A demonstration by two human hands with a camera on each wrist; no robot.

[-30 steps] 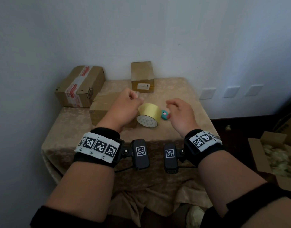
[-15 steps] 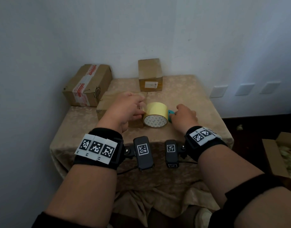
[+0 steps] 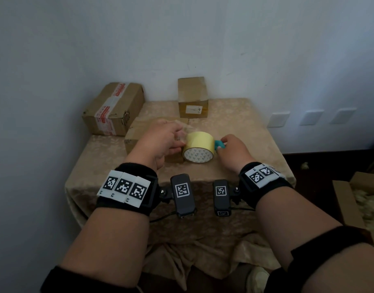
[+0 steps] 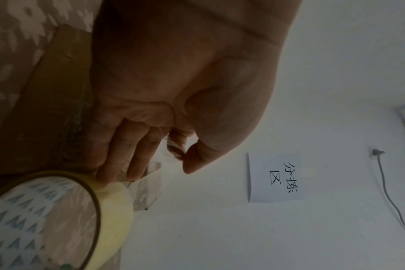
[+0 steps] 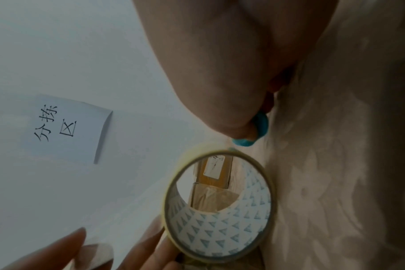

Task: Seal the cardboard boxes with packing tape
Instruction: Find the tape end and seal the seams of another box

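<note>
Just yellowish tape roll (image 3: 199, 147), patterned core.

Table (image 3: 234, 182): stood in a wall corner, draped in a beige patterned cloth (image 3: 203, 229).
Far centre: a small box (image 3: 192, 98) stood by the wall.
Far left: a taped box (image 3: 114, 108) overhung the edge.
Middle: a low box (image 3: 139, 134); just right, a tape roll (image 3: 199, 145) lay on its side; beside that, a teal object (image 3: 220, 144).

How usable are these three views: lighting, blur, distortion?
Head view: dim and bluish, wide-angle bending at the edges, yet the tape roll and boxes stay readable. Left wrist: palm large, dark, soft; wall sign sharp. Right wrist: tablecloth smeared, small teal object blurred.
</note>
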